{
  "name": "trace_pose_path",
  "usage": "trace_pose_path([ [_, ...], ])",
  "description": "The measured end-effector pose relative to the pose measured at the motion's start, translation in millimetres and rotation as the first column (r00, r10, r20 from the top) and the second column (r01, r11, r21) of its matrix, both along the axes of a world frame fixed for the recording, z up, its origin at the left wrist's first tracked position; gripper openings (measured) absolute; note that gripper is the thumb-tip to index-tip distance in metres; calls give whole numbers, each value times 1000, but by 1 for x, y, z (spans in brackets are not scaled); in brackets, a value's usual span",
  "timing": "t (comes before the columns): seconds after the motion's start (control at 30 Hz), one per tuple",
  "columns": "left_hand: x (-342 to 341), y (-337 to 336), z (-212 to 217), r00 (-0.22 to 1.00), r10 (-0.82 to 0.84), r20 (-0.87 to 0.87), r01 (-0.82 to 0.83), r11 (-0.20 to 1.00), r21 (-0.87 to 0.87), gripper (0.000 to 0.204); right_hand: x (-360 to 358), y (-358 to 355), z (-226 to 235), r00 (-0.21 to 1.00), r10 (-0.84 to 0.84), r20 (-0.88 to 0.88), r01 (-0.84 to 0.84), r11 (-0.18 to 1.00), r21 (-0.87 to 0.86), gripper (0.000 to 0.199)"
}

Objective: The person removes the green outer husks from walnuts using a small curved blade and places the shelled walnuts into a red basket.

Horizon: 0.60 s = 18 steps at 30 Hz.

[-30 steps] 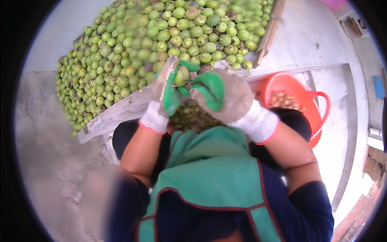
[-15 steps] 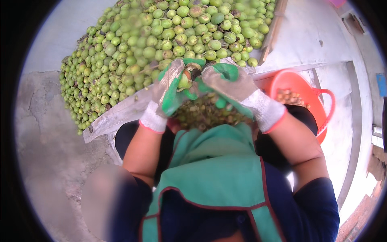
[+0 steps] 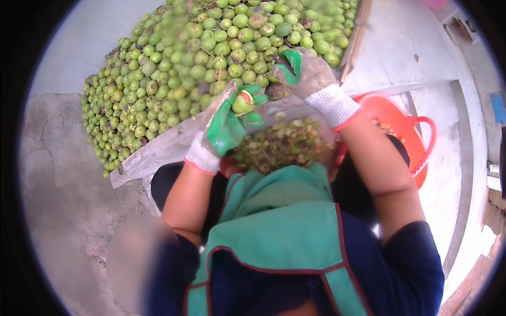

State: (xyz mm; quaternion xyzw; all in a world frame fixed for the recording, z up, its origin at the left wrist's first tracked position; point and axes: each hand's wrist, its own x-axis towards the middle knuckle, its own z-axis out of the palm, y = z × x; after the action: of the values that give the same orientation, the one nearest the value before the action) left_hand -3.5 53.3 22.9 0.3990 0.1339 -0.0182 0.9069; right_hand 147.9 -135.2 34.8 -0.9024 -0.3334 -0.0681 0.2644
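Observation:
My left hand (image 3: 232, 117), in a green-palmed grey work glove, is turned palm up with its fingers curled round a green-husked nut (image 3: 243, 102). Part of that husk is torn away, baring a reddish-brown and whitish inside. My right hand (image 3: 308, 73), gloved the same way, is raised at the front edge of a large heap of green-husked nuts (image 3: 174, 79). Its thumb and fingers are bent but apart, and I see nothing between them. Just below its fingertips is a dark, roundish piece (image 3: 274, 91); whether it lies there or is falling I cannot tell.
Husk scraps (image 3: 282, 145) fill the container between my knees, its rim mostly hidden. An orange basket (image 3: 416, 142) with brown nuts (image 3: 387, 128) stands by my right knee. Pale boards (image 3: 158, 145) and a wooden strip (image 3: 356, 42) edge the heap.
My hands have parted: the right has moved up and away toward the heap. My left stays nearly in place, and the half-opened nut in it now shows plainly.

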Motion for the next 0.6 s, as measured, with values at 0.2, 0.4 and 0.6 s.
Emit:
trace_pose_path([
  [0.2,-10,13,6,984,-138,109,148,985,-92,49,-33,16,28,797,399,-453,-263,905,335,59],
  [0.4,1,-4,0,988,-146,53,146,989,16,56,-58,15,10,724,566,-394,-318,781,537,60],
  [0.6,9,-12,11,987,-160,-25,152,971,-186,54,-54,3,22,958,285,42,-282,896,342,52],
])
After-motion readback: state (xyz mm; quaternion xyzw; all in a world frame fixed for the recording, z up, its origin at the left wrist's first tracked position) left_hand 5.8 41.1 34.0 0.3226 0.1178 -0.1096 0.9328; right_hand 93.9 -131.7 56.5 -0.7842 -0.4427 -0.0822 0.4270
